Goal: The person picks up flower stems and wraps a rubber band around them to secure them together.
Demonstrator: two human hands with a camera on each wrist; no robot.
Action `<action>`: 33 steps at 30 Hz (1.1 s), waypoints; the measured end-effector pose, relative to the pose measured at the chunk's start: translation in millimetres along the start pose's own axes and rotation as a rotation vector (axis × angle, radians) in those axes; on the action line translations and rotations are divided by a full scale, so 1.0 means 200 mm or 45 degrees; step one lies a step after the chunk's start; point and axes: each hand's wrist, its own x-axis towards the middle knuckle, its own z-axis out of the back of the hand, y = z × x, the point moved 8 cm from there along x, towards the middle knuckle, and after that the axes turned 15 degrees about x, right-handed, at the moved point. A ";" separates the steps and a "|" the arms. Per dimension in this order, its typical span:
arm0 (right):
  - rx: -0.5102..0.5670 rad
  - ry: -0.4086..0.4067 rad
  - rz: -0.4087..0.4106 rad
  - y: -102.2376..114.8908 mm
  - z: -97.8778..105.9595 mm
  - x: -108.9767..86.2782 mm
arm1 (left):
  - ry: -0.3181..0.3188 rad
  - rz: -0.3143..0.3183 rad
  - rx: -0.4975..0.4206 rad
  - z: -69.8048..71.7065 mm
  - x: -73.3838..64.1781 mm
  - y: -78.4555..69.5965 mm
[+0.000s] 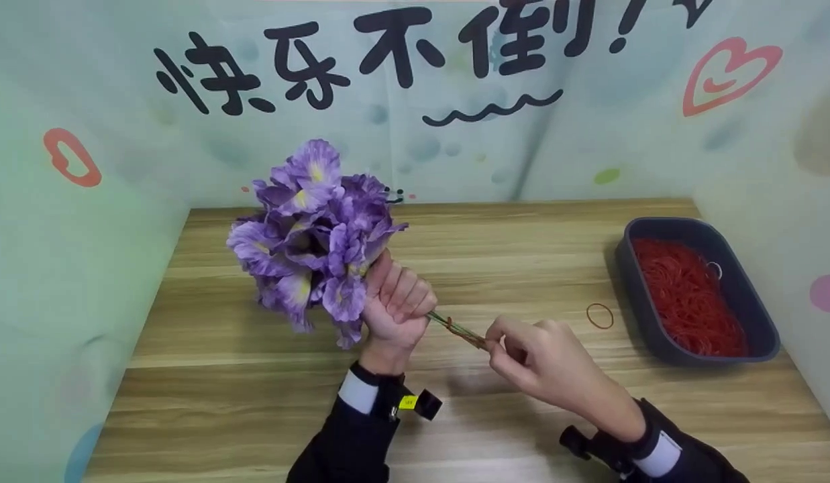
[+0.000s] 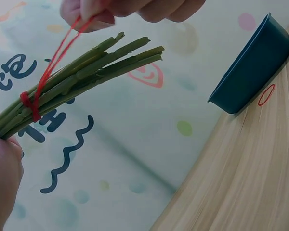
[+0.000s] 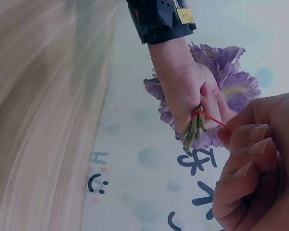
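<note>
My left hand [image 1: 398, 305] grips a bunch of purple artificial flowers [image 1: 314, 235] by the stems, just under the blossoms. Green stem ends [image 2: 101, 67] stick out past that fist. Around them goes a red rubber band [image 2: 36, 103], looped close to the left hand in the left wrist view. Thumb and forefinger of my right hand [image 1: 549, 359] pinch the free part of this band and stretch it away from the stems. In the right wrist view, the taut red strand runs from the stems [image 3: 195, 130] to the right fingertips.
A dark blue bin [image 1: 763, 342] at the right holds a heap of red rubber bands [image 1: 686, 295]. One loose rubber band [image 1: 600, 305] lies on the wooden table [image 1: 508, 255] beside it. A printed backdrop [image 1: 415, 154] stands behind and at both sides.
</note>
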 end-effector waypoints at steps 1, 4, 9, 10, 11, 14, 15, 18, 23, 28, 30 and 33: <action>0.005 0.014 -0.012 -0.01 0.00 0.00 | -0.007 -0.006 0.007 0.00 0.00 0.00; -0.001 0.054 -0.051 -0.02 0.00 0.00 | -0.026 -0.019 0.012 0.01 0.00 -0.01; -0.056 0.104 -0.122 -0.04 0.00 0.00 | -0.046 -0.011 -0.018 0.02 -0.01 -0.01; -0.067 0.115 -0.133 -0.05 0.00 0.00 | -0.055 -0.013 -0.016 0.02 -0.01 -0.01; -0.078 0.124 -0.145 -0.05 0.00 0.00 | -0.066 -0.016 -0.016 0.03 -0.01 -0.01; -0.095 0.146 -0.169 -0.06 0.00 0.00 | -0.097 -0.025 -0.018 0.03 -0.01 -0.02; -0.100 0.148 -0.172 -0.06 0.00 0.00 | -0.106 -0.028 -0.018 0.04 -0.01 -0.02; -0.107 0.146 -0.178 -0.07 0.00 0.00 | -0.117 -0.028 -0.023 0.04 -0.01 -0.02; -0.112 0.131 -0.144 -0.06 0.02 0.00 | -0.111 -0.017 -0.029 0.04 -0.01 -0.02; -0.150 0.093 -0.083 -0.06 0.03 0.01 | -0.103 0.018 -0.066 0.04 0.00 0.00; -0.168 0.089 -0.065 -0.06 0.04 0.02 | -0.106 0.025 -0.092 0.04 -0.01 0.00; -0.173 0.109 -0.044 -0.06 0.04 0.02 | -0.116 0.028 -0.141 0.04 -0.01 0.00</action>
